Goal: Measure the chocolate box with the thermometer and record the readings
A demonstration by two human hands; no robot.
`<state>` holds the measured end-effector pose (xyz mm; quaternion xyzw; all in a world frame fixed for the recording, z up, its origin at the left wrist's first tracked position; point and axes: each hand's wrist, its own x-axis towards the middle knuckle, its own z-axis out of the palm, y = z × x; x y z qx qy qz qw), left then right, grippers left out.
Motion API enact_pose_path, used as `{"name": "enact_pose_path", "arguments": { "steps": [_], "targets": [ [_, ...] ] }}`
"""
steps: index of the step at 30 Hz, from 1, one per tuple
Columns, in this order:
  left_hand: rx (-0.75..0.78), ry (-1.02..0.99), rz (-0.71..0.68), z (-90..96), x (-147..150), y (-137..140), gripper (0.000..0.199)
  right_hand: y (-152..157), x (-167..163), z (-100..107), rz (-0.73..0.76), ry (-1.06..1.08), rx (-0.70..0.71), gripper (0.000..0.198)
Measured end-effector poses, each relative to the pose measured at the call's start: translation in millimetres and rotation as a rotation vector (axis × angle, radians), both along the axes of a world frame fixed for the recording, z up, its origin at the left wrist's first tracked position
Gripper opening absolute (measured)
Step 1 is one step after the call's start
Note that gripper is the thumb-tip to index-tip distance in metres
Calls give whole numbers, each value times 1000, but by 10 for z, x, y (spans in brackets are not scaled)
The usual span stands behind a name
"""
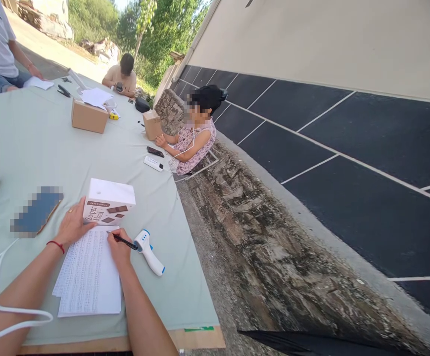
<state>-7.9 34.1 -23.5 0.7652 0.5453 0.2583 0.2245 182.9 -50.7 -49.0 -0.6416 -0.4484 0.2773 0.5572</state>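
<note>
Clock centred on the text-filled sheets (90, 279) lying on the table (44, 158), print too small to read. R hand (119, 246), btwn 1 & 2, is closed round a black pen (125, 241), its tip nr the top of the pg. L hand (72, 225), approx 11, has thumb & fingers parted, touching the lower L corner of the white "Super Meal" box (109, 203), which stands upright at 12, just beyond the sheets. White/blue IR thermometer (150, 253) lies btwn 2 & 3, nr the R hand. Blurred-out phone (36, 212) btwn 10 & 11, w/ white cable (18, 311) at approx 9. Farther off, nr 1, a seated co-worker (196, 138) has both hands at a sm. brown box (152, 125); cardboard box (88, 117) w/ papers (95, 97) on top at 12.
</note>
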Motion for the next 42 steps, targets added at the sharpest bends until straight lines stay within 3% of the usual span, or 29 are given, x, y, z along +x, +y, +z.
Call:
{"name": "enact_pose_path", "arguments": {
  "steps": [15,27,32,42],
  "targets": [
    [-50,10,24,114,27,-57,91,-20,19,53,5,-2,-24,19],
    [-5,7,5,58,4,-25,91,-17,28,24,13,-39,-13,19],
    [-1,17,20,-6,6,8,100,-6,-5,0,-9,-30,1,21],
    [21,20,8,-4,9,0,92,-5,12,-11,-14,-68,-12,22]
  ]
}}
